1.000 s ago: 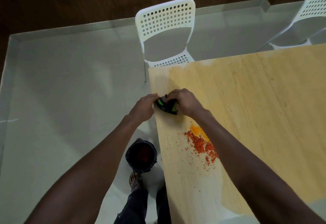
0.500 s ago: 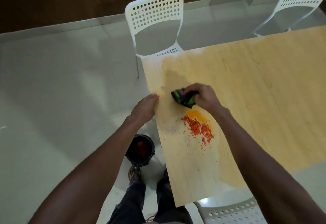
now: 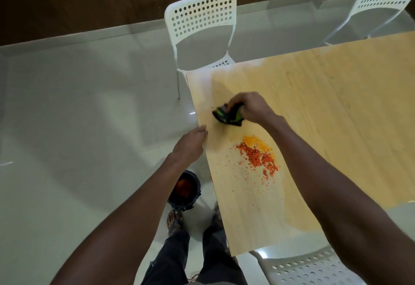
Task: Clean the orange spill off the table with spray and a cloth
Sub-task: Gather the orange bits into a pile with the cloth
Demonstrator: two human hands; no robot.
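The spill [image 3: 258, 154] is lying on the table [image 3: 336, 105] near its left edge: a heap of small orange-red grains with a yellow-orange smear touching its far side, and loose grains are spreading toward the near edge. Just beyond the spill, apart from it, the cloth [image 3: 228, 116] is resting on the table; it is dark with green stripes. The right hand [image 3: 249, 107] is gripping the cloth from above, with curled fingers closing around it. The left hand [image 3: 190, 145] is resting at the table's left edge, with fingers straight and together, holding nothing. On the floor under this hand a bin [image 3: 185, 191] is standing, with orange matter inside. A chair [image 3: 202, 29] is standing at the far end of the table.
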